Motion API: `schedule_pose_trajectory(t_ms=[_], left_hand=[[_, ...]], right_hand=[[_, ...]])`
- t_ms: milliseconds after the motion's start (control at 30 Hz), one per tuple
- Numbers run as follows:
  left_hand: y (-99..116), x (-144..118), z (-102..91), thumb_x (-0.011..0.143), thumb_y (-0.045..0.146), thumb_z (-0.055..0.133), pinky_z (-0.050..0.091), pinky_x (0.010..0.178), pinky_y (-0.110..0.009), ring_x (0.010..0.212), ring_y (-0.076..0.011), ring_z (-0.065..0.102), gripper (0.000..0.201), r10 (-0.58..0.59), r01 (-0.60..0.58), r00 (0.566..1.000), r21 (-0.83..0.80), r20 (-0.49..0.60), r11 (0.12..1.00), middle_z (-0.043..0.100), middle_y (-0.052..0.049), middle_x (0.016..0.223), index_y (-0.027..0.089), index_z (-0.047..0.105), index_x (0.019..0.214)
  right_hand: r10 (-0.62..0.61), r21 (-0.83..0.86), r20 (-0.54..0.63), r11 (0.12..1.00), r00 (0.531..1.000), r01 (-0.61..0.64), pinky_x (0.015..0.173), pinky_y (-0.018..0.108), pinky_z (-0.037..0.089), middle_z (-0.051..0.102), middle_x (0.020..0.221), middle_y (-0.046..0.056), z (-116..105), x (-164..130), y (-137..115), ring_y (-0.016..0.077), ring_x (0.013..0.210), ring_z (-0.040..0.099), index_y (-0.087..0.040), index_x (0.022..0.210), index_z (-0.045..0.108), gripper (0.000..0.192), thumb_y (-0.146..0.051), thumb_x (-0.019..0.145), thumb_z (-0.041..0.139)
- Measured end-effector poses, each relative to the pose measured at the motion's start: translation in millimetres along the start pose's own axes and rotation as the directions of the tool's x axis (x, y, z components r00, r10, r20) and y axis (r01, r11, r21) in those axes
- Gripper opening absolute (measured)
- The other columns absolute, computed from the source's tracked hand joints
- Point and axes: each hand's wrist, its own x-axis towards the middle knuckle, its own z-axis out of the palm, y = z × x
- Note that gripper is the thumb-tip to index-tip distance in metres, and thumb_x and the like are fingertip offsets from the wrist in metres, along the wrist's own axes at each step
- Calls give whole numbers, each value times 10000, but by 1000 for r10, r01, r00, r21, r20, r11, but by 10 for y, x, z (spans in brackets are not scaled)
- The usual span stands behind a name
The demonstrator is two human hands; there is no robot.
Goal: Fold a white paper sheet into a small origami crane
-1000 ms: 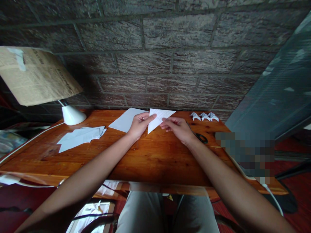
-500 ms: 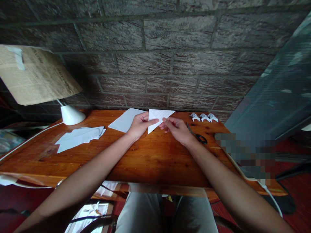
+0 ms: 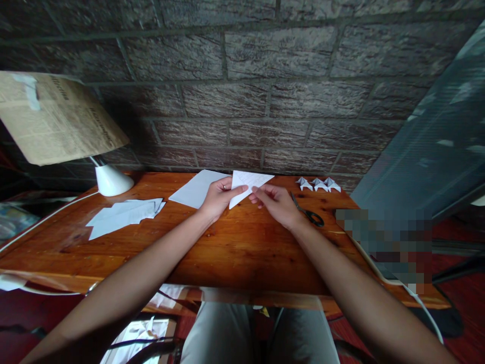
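Note:
A white sheet of paper folded into a triangle (image 3: 248,179), with faint writing on it, is held up above the back of the wooden table. My left hand (image 3: 220,198) grips its left side, thumb lying across the front; a ring shows on one finger. On the lower right edge, my right hand (image 3: 276,202) pinches the paper between thumb and fingers. The two thumbs nearly meet. Behind my left hand lies a stack of white paper (image 3: 189,188). A pair of scissors (image 3: 313,217) with dark handles rests just right of my right hand.
Three small folded paper figures (image 3: 317,184) stand at the back right of the table (image 3: 242,258). Loose paper pieces (image 3: 125,215) lie at left, near a lamp (image 3: 109,179) with a newsprint shade. A blurred-out device (image 3: 382,247) sits at the right edge. A brick wall (image 3: 242,101) rises behind.
The folded paper has tilted very slightly in my hands. Both hands keep nearly the same place and grip.

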Motion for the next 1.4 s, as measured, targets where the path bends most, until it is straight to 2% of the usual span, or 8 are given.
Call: schedule_pose_trajectory(t_ms=[367, 567, 767, 900, 1067, 1167, 1333, 1400], left_hand=[[-39, -27, 63, 613, 329, 848, 463, 687, -251, 686, -129, 622, 342, -57, 57, 998, -56, -9, 997, 736, -19, 798, 143, 726, 873], [-59, 10, 38, 668, 481, 788, 387, 564, -224, 545, -89, 520, 369, -93, 88, 992, -62, -85, 994, 652, 7, 613, 134, 662, 655], [0, 45, -9, 567, 420, 866, 470, 678, -259, 683, -136, 612, 390, -70, 65, 991, -41, -117, 997, 718, -22, 744, 144, 733, 809], [18, 57, -27, 584, 453, 854, 482, 667, -264, 661, -135, 608, 394, -72, 62, 984, -64, -161, 996, 703, -23, 718, 142, 726, 790], [-6, 67, -32, 658, 542, 780, 446, 585, -237, 564, -110, 549, 412, -34, 31, 991, -26, -129, 999, 630, 8, 597, 142, 679, 669], [1, 61, -39, 664, 553, 772, 440, 588, -228, 577, -110, 555, 420, 19, -12, 992, 62, -121, 998, 653, -1, 623, 141, 703, 711], [-4, 48, -46, 646, 546, 789, 459, 640, -249, 627, -136, 594, 438, -94, 87, 995, 148, 43, 985, 697, -28, 688, 142, 740, 809], [-15, 46, -42, 659, 549, 777, 445, 621, -243, 608, -131, 582, 423, -86, 75, 995, 184, 53, 980, 684, -21, 656, 143, 733, 771]], right_hand=[[14, 2, 15, 1000, 1000, -14, 593, 254, 461, 708, 732, 36, 12, 32, 121, 130, 646, 609, -165, 747, 686, 399, -552, 681, 761], [55, -41, 19, 998, 998, -54, 618, 277, 477, 720, 752, 53, 23, 36, 153, 151, 669, 633, -165, 759, 675, 397, -550, 695, 752], [80, -21, 19, 997, 997, -80, 606, 265, 479, 726, 746, 53, 14, 39, 146, 146, 662, 639, -163, 757, 684, 364, -516, 697, 755], [94, 23, 21, 995, 995, -95, 609, 256, 479, 740, 770, 57, 30, 49, 132, 140, 670, 646, -163, 775, 694, 339, -485, 691, 760], [110, 57, 16, 992, 994, -111, 605, 256, 480, 728, 734, 45, 83, 40, 162, 141, 661, 650, -169, 740, 686, 297, -450, 687, 761], [114, 67, -10, 991, 993, -113, 597, 253, 478, 724, 728, 44, 92, 42, 193, 139, 652, 648, -170, 735, 684, 277, -433, 690, 756], [101, 118, -91, 989, 991, -90, 586, 245, 464, 720, 722, 46, 35, 63, 188, 131, 641, 632, -163, 723, 680, 305, -447, 663, 774], [99, 144, -102, 986, 990, -83, 577, 232, 453, 712, 709, 36, 19, 62, 169, 120, 636, 621, -160, 732, 688, 325, -459, 647, 786]])
